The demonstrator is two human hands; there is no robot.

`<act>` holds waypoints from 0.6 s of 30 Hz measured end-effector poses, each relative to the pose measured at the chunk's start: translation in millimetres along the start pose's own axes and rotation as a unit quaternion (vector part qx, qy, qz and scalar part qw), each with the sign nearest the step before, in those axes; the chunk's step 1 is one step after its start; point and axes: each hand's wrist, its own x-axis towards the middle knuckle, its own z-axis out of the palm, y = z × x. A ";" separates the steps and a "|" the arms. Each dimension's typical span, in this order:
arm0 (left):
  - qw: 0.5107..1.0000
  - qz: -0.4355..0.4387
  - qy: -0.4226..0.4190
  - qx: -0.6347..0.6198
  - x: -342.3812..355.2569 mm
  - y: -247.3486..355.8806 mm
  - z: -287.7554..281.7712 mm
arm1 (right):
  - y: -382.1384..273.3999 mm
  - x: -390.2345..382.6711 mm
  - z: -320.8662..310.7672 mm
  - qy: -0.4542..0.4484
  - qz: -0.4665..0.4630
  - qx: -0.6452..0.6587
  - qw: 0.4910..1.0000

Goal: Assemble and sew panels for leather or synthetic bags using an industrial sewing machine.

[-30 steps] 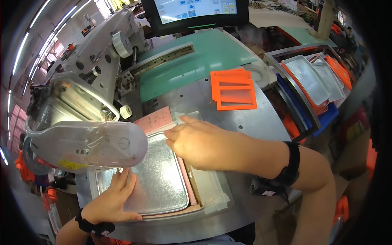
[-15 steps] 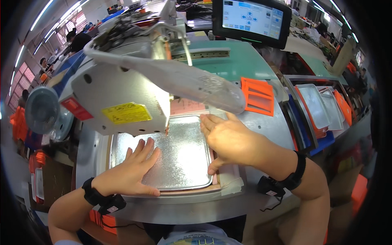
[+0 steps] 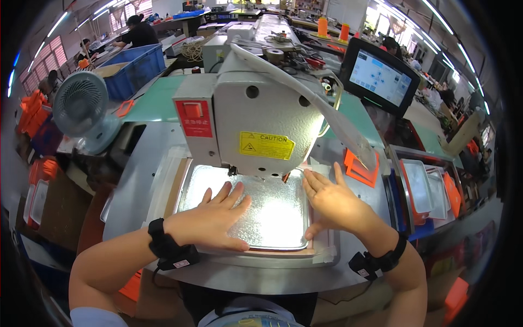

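A shiny silver rectangular tray-like panel (image 3: 275, 212) with rounded corners lies in a pale frame on the metal worktable, under the grey head of a sewing machine (image 3: 267, 117). My left hand (image 3: 212, 220) rests on the panel's near left part, fingers spread. At the panel's right edge is my right hand (image 3: 335, 204), its fingertips by the far right corner and its thumb lower along that edge. Neither hand grips anything. The machine head hides part of the panel's far side. Each wrist wears a black band with a small box.
Right of the machine lies an orange slotted frame (image 3: 362, 170). A touch screen (image 3: 379, 76) stands behind it. Farther right, a bin (image 3: 400, 203) holds white and orange trays. On the left are a fan (image 3: 81, 103) and a blue crate (image 3: 133, 71). Other people sit in the background.
My view has swung, so the machine and panel appear farther right and more of the room shows. Both hands stay spread on the panel, in nearly the same places.
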 end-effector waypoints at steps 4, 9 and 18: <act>1.000 -0.001 -0.004 0.004 1.4 0.2 -2.4 | 4.1 -2.0 3.4 0.022 -0.006 0.024 0.999; 1.000 -0.001 -0.006 0.012 1.5 0.1 -4.5 | 6.7 -2.6 7.1 0.041 -0.014 0.029 0.999; 1.000 0.012 -0.002 0.019 -1.6 -1.2 -2.3 | 6.5 -5.1 7.4 0.046 -0.031 0.046 0.997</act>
